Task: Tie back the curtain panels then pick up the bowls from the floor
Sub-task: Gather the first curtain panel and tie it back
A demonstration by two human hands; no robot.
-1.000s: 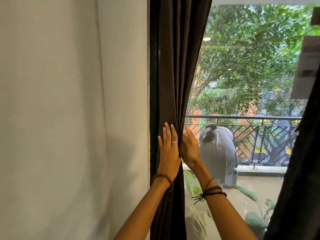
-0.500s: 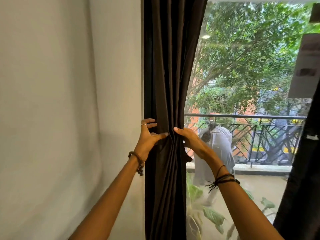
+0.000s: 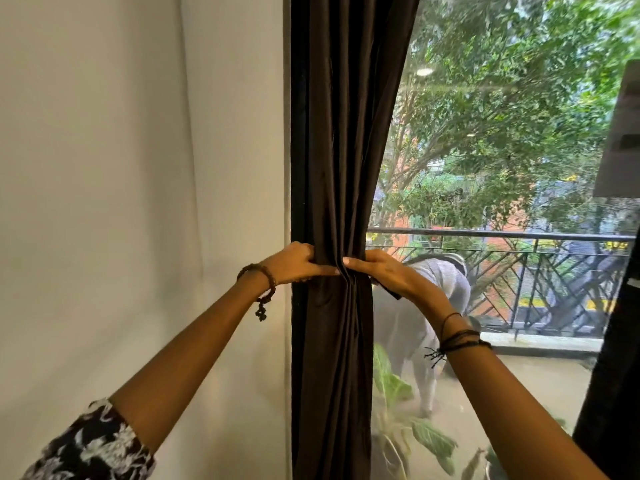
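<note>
I see the curtain (image 3: 332, 168) hanging between the wall (image 3: 138, 168) on its left and the window (image 3: 502, 133) on its right. My left hand (image 3: 294, 263) is on its left edge, my right hand (image 3: 381, 271) on its right, thumbs meeting in front. Beyond the glass, a railing (image 3: 519, 234); plants (image 3: 398, 393) lie below it.

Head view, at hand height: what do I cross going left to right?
White wall → left hand → dark curtain panel gathered between both hands → right hand → window glass with the balcony railing behind → second dark curtain at the right edge.
</note>
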